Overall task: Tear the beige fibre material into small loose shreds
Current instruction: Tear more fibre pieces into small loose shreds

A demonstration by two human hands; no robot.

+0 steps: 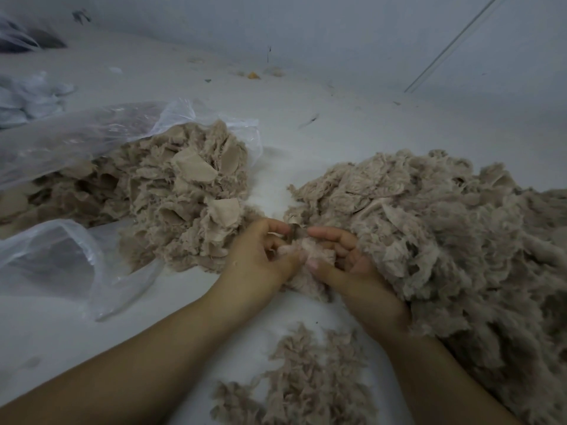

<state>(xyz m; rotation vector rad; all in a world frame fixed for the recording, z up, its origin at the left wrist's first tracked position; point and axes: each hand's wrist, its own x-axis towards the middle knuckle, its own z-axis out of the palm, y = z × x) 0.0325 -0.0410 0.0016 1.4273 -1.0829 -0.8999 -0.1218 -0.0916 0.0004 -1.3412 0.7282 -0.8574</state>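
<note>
Both hands close together, left and right, fingers curled, pinching.

No legible text, labels, brands or numbers anywhere: nothing printed on the clear plastic bags left of the hands.

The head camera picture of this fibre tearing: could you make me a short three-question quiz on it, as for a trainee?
1. True or false: both hands, left and right, hold one small tuft of beige fibre.
2. Where does the clear plastic bag of flat beige fabric pieces lie? A) to the person's left B) to the person's right C) under the forearms
3. Fill in: the small scatter of loose beige shreds lies on the white surface between the person's ____.

Key: 1 true; 2 A; 3 forearms.
</note>
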